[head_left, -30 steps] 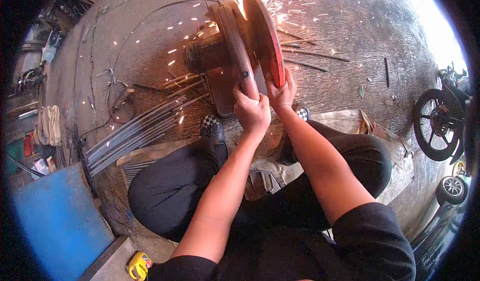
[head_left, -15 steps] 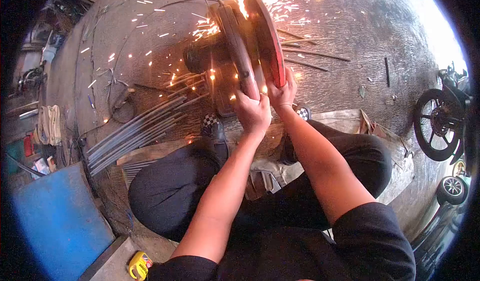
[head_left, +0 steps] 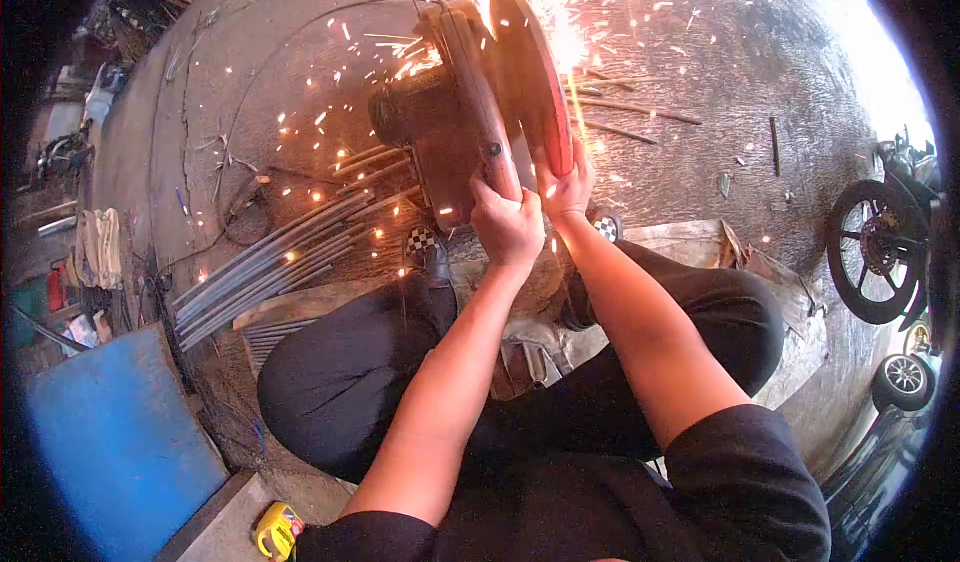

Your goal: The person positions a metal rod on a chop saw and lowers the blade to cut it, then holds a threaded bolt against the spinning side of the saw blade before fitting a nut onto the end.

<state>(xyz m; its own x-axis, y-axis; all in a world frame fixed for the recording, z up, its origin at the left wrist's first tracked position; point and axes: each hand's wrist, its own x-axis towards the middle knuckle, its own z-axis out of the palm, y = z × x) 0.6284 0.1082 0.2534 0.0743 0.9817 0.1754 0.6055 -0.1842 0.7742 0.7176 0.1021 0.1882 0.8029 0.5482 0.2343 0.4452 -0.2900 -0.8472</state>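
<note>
Sparks spray from the far side of a cut-off saw, whose motor body sits to the left. My left hand is wrapped round the saw's long handle. Beside it, my right hand grips the near edge of a red-rimmed round guard, which stands upright and edge-on to me. Whatever is being cut is hidden behind the saw and the glare. Several thin metal rods lie to the left of the saw, and more rods show to its right.
My crossed legs and checkered shoes are close to the saw. A blue panel and a yellow tape measure are at lower left. A motorcycle wheel stands at right. A cable curves across the floor.
The spark spray has shifted, with a brighter burst now to the right of the guard. Both hands keep their grip in nearly the same place.
</note>
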